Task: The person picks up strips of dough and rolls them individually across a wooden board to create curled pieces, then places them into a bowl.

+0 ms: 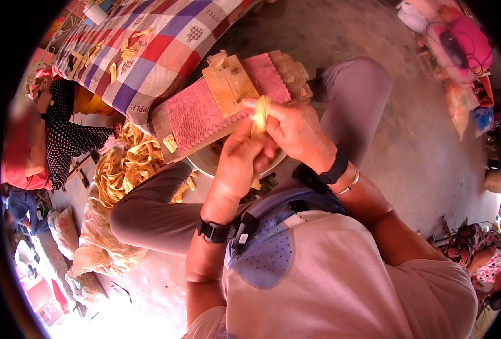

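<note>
Between my two hands is a yellow, ribbed, ribbon-like strip, bunched into a narrow upright bundle; its material I cannot make out. My right hand pinches the bundle from the right, thumb and fingers around its middle. Below it, my left hand has its fingers closed at the strip's lower part. Just beyond them lies a pink towel on a wooden board. On the towel rests a flat yellow ridged piece with a clear plastic item at its far end.
Under the board stands a round metal basin. Loose yellow strips are heaped to the left, beside a filled sack. A checkered cloth-covered table holds scattered yellow pieces. Another person sits far left; pink bundles are far right.
</note>
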### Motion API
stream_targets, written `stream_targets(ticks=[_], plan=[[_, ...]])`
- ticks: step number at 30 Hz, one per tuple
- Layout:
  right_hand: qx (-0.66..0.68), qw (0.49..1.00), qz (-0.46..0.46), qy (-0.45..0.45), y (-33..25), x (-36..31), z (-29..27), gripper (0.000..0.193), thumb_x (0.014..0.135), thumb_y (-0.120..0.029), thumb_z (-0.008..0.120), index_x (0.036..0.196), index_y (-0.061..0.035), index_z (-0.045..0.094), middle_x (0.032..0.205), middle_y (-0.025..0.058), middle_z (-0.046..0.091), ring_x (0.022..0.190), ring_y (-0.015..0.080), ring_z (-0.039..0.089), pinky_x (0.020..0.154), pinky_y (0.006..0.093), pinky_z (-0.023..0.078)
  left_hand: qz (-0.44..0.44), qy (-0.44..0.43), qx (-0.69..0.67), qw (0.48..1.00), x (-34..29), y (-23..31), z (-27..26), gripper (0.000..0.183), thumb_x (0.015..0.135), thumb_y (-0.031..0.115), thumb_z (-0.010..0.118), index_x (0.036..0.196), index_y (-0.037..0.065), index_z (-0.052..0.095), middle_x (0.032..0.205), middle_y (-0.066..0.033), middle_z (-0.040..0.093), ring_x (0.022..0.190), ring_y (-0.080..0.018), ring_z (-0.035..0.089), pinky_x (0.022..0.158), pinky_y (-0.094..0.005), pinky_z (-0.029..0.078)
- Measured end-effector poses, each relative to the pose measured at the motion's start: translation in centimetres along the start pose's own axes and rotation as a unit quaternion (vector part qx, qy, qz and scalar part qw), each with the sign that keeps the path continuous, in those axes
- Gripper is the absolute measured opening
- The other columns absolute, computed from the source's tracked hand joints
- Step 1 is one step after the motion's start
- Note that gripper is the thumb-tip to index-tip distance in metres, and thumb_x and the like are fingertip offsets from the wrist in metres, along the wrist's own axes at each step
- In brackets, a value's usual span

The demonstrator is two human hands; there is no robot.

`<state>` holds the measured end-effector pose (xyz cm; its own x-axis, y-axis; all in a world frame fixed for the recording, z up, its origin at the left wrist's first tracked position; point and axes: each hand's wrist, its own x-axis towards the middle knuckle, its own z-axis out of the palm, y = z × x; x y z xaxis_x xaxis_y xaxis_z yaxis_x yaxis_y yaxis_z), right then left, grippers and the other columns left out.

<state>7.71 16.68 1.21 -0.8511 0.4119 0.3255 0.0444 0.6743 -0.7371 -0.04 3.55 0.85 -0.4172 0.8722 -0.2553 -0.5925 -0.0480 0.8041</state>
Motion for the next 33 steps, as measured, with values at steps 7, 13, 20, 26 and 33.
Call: stream_targets(ticks=[7, 13, 20, 26, 33], plan=[[-0.008, 1.000, 0.001, 0.007, 1.4, -0.8, 0.8, 0.024, 0.086, -0.021, 0.065, 0.107, -0.0103, 0.067, 0.075, 0.0093, 0.066, 0.067, 0.0218, 0.065, 0.062, 0.0324, 0.050, 0.070, 0.082, 0.370, 0.923, 0.5, -1.5, -1.9, 0.008, 0.087, 0.011, 0.059, 0.093, 0.006, 0.059, 0.069, -0.0015, 0.055, 0.054, -0.0133, 0.049, 0.050, -0.0294, 0.041], [0.590, 0.738, 0.315, -0.088, 1.5, -2.8, 2.7, 0.019, 0.093, -0.023, 0.058, 0.097, -0.0061, 0.066, 0.089, 0.0022, 0.066, 0.086, 0.0178, 0.063, 0.079, 0.0345, 0.052, 0.383, 0.118, 0.672, 0.622, 0.0, -1.4, -1.8, 0.036, 0.076, 0.005, 0.065, 0.112, 0.003, 0.060, 0.099, -0.0086, 0.065, 0.089, -0.0275, 0.057, 0.077, -0.0366, 0.047], [0.602, 0.711, 0.337, -0.132, 2.3, -2.7, 2.1, 0.012, 0.088, -0.005, 0.058, 0.096, -0.0015, 0.066, 0.115, 0.0070, 0.059, 0.099, 0.0167, 0.059, 0.086, 0.0312, 0.049, 0.264, 0.053, 0.472, 0.840, -0.8, -0.5, -0.4, 0.041, 0.081, 0.005, 0.061, 0.122, 0.003, 0.055, 0.110, -0.0169, 0.061, 0.097, -0.0347, 0.057, 0.085, -0.0411, 0.046], [0.335, 0.938, 0.086, 0.035, 2.5, -1.6, 2.6, 0.012, 0.078, 0.004, 0.062, 0.089, 0.0012, 0.066, 0.106, 0.0051, 0.058, 0.095, 0.0164, 0.056, 0.082, 0.0264, 0.045, 0.285, 0.142, 0.553, 0.770, 1.8, -0.8, 1.2, 0.023, 0.090, 0.015, 0.053, 0.110, 0.003, 0.057, 0.093, -0.0185, 0.061, 0.082, -0.0386, 0.059, 0.069, -0.0414, 0.049], [0.115, 0.981, -0.036, 0.149, 3.1, -1.4, 1.3, 0.008, 0.076, 0.001, 0.068, 0.083, -0.0001, 0.064, 0.099, 0.0082, 0.058, 0.093, 0.0224, 0.055, 0.082, 0.0309, 0.044, -0.118, 0.132, 0.029, 0.984, -1.1, -1.2, -1.0, 0.014, 0.094, 0.016, 0.054, 0.096, 0.005, 0.061, 0.062, 0.0025, 0.047, 0.051, -0.0059, 0.043, 0.046, -0.0190, 0.035]])
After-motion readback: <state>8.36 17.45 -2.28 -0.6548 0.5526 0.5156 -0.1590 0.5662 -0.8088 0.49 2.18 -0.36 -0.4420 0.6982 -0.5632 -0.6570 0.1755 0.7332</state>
